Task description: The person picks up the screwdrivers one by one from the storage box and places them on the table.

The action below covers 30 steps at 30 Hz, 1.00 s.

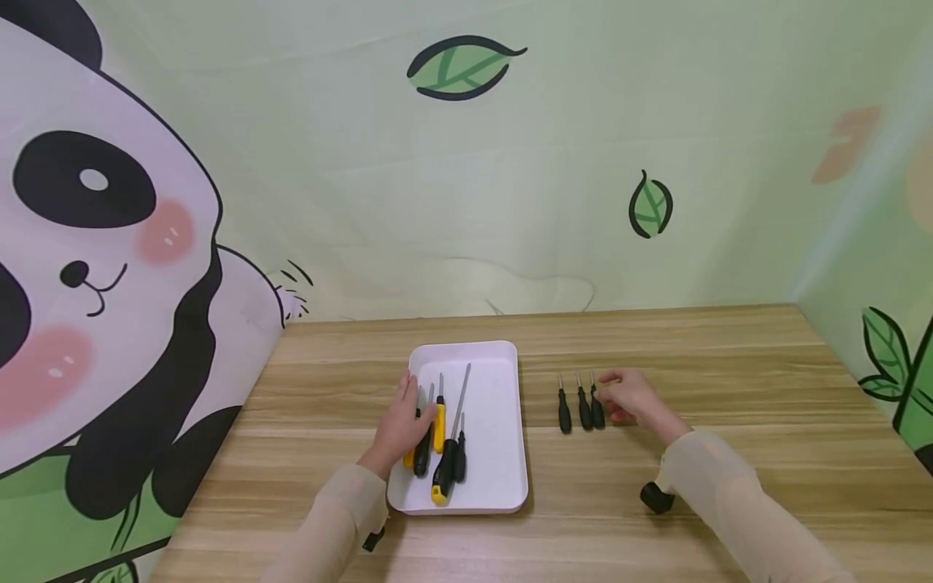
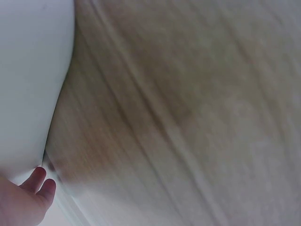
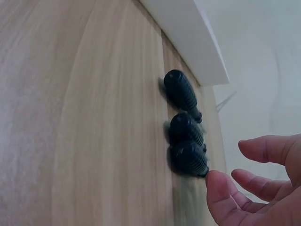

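Observation:
A white tray (image 1: 494,429) holds several screwdrivers with black or yellow handles, among them a long black-and-yellow screwdriver (image 1: 445,472). My left hand (image 1: 399,425) rests over its left rim with fingers extended, partly covering the tools there. In the left wrist view, two fingertips (image 2: 40,183) lie against the tray's outer wall (image 2: 28,84). To the right of the tray, three small black screwdrivers lie side by side on the table. My right hand (image 1: 632,397) is at the rightmost screwdriver (image 3: 188,159), one fingertip touching its far end, thumb held apart.
The wooden table (image 1: 335,380) ends at a green backdrop (image 1: 328,162) with leaf and panda drawings. The other two small screwdrivers, the left one (image 1: 564,411) and the middle one (image 1: 585,410), lie between the tray and my right hand.

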Available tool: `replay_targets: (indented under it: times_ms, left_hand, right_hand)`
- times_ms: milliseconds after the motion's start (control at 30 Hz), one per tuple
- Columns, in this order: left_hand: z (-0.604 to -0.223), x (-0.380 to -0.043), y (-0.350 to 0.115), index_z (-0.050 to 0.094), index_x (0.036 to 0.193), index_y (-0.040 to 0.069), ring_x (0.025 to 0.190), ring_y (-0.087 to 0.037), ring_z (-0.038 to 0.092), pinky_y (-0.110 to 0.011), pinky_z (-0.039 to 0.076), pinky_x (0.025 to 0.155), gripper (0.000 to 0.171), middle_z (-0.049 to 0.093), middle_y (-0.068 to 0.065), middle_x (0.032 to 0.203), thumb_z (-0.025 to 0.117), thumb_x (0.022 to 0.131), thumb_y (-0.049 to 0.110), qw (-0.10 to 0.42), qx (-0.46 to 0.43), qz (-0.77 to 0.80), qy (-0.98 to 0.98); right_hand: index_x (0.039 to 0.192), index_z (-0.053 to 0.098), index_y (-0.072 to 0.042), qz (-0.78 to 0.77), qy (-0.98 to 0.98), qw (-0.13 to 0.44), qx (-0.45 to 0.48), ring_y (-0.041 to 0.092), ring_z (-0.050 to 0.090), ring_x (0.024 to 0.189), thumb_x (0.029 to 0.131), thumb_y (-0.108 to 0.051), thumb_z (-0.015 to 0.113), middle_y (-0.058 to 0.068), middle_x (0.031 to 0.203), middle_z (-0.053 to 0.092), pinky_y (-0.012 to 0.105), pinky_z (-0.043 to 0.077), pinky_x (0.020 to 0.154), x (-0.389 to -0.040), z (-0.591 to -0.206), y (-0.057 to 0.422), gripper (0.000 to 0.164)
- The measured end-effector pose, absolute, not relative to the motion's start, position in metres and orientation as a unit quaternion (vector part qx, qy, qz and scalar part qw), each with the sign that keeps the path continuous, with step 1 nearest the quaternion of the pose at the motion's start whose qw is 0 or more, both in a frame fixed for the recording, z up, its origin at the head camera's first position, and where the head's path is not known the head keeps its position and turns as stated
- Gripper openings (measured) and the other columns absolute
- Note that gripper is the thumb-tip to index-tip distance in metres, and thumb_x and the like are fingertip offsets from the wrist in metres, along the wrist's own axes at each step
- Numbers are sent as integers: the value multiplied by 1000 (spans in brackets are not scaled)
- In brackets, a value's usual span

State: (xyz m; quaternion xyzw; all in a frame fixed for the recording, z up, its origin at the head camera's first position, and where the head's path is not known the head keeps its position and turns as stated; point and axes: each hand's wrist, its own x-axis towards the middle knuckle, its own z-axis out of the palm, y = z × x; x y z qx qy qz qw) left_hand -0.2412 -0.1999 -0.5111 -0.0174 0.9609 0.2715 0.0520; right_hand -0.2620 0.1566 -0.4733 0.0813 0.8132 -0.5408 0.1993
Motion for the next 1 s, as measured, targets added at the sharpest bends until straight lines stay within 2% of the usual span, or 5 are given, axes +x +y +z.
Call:
replay_targets:
  times_ms: [100,333,500,800,1000]
  left_hand:
    - [-512,-241,-200,12,142,6,133,-30,24,-45,26,106,71,-1,-4,151,45,88,40,50,-18,271,961]
    - [-510,-240,-200,15,141,2,131,-33,27,-47,28,104,71,4,-9,150,46,88,38,34,-3,265,964]
    - [-511,-240,-200,14,141,4,131,-32,26,-46,27,104,72,2,-8,150,46,88,39,40,-5,268,963]
    - [-512,-242,-201,14,142,4,131,-32,26,-46,27,105,72,2,-7,150,46,88,40,40,-6,267,963]
    - [-512,-241,-201,13,142,5,132,-32,26,-46,27,105,72,1,-7,150,46,88,39,41,-8,270,962]
  right_hand:
    - [124,40,6,-542,814,196,72,10,48,57,84,-8,53,5,77,54,25,48,52,-261,-471,154,45]
    - [125,40,4,-549,810,194,67,8,44,48,84,-7,52,1,61,46,22,47,48,-259,-465,148,44]
    - [124,41,5,-549,812,190,56,10,48,55,84,-8,52,5,73,51,22,47,48,-257,-464,143,44]
    - [124,42,5,-549,812,194,24,17,54,70,86,-9,51,17,101,54,29,52,59,-253,-464,134,42]
    - [126,40,5,-571,795,205,13,16,54,70,85,-8,51,12,96,51,28,52,58,-249,-462,127,45]
